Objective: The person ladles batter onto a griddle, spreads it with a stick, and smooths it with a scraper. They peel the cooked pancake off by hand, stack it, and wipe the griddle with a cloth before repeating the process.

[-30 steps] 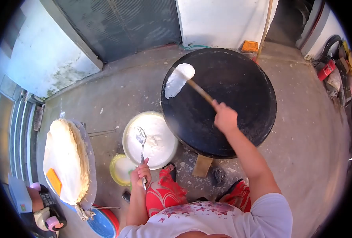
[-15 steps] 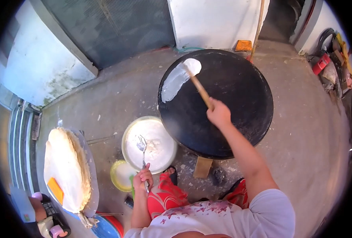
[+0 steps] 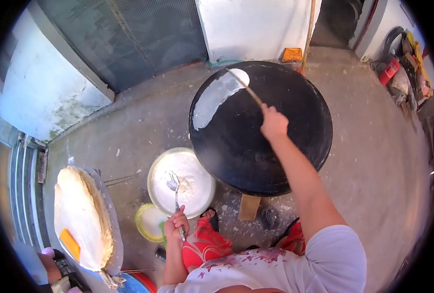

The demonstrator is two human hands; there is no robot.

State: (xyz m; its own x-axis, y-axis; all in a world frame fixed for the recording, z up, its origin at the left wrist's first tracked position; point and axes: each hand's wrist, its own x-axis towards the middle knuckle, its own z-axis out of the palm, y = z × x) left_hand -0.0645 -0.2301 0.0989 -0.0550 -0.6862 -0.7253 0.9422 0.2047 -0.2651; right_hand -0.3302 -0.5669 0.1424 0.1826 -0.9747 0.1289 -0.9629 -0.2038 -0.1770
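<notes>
My right hand (image 3: 275,122) is wrapped round the handle of a wooden batter spreader (image 3: 252,94). Its far end touches white batter (image 3: 209,102), smeared in a curved band along the left and upper-left edge of a large round black griddle (image 3: 275,156). In my left hand (image 3: 177,224) is a long-handled metal ladle (image 3: 177,198). The ladle's head lies over the white batter (image 3: 187,166) inside a wide pale tub (image 3: 150,188). Part of the ladle's handle is hidden by my fingers.
To the left, a stack of thin flatbreads (image 3: 82,215) on a round board (image 3: 117,234) carries an orange scraper (image 3: 69,244). A yellow basin (image 3: 140,219) stands beside the tub. A brick-like block (image 3: 249,207) sits by the griddle's near edge; an orange object (image 3: 292,54) is behind it.
My right hand has moved slightly up and right with the spreader, whose stick now lies flatter. The batter band looks wider. My left hand and the ladle are nearly unchanged; the whole view has shifted a little.
</notes>
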